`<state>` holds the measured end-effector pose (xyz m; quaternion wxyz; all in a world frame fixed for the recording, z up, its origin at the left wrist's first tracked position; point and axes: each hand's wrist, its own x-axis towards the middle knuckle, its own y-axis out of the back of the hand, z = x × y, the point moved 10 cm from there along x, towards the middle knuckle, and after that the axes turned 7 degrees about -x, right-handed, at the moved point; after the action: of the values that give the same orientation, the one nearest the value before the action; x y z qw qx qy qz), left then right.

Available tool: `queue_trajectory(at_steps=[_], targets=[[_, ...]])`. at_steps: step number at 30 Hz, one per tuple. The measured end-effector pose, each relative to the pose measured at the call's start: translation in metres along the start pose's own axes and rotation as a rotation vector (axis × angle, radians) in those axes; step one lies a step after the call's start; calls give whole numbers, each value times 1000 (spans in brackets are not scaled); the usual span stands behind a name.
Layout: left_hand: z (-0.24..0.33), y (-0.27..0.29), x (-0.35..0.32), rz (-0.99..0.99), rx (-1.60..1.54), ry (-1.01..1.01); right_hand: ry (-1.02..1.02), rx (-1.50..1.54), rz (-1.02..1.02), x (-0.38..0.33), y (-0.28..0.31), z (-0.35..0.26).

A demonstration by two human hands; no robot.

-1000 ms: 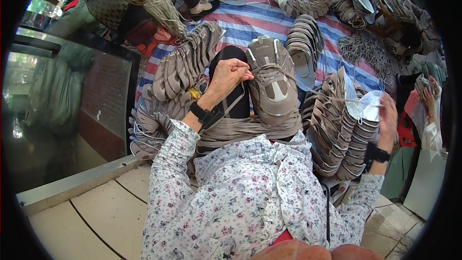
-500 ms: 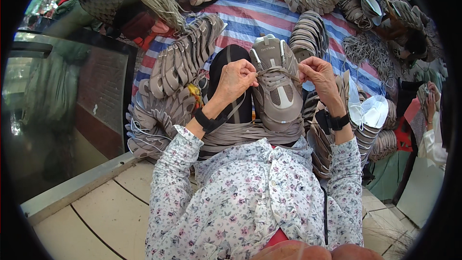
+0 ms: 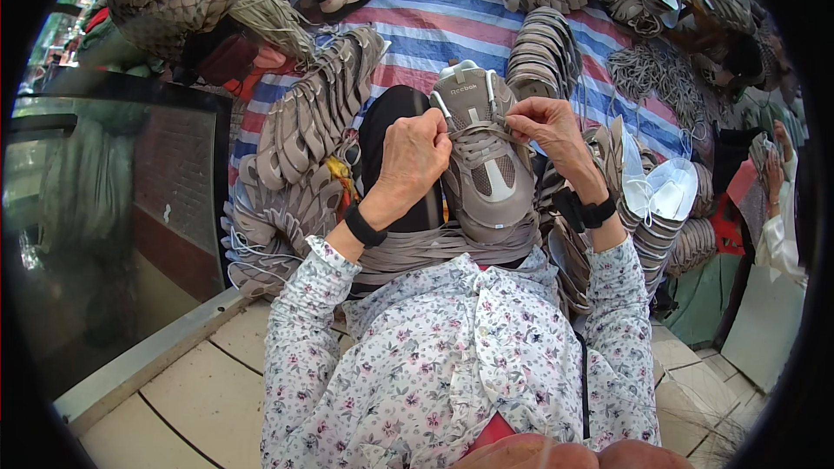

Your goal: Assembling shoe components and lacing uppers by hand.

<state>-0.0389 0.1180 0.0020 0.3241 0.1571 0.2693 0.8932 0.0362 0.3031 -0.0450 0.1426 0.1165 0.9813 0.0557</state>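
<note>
change: right hand was out at the person's right a second ago, near the white pieces; it has since come over to the shoe. Left hand stayed on the shoe the whole time.
meaning: work looks to have gone from one-handed holding to two-handed handling of the laces, likely threading or tightening.
left hand: clenched, fingers pinched at the left side of the lace area; looks like it grips a lace end, but the lace itself is hidden under the fingers. Black band on the wrist.
right hand: fingers pinched on a lace at the upper right of the shoe, near the tongue; grasping, not released. Black band on this wrist too.
shoe: grey sneaker with white trim, toe pointing toward the person, resting on the lap between the two hands; both hands touch it at the top.
lap: bundle of grey laces or strips lies across, just under the toe of the shoe.
around: stacks of grey shoe uppers to the left, more stacks ahead, white pieces to the right, all on a striped tarp.
others: another person's arm at the top left, apart from the shoe.
</note>
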Motion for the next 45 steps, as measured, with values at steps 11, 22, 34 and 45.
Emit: queue_trajectory(at_steps=[11, 22, 34, 45], targets=[[22, -4, 3, 10, 114, -137, 123, -438, 37, 17, 4, -34], [-36, -16, 3, -120, -476, 291, 441, -724, 39, 17, -21, -62], [-43, -22, -1, -78, -565, 310, 491, -882, -232, 27, -88, -63], [-39, -19, 2, -119, -491, 299, 534, -1087, -261, 27, -110, -61]])
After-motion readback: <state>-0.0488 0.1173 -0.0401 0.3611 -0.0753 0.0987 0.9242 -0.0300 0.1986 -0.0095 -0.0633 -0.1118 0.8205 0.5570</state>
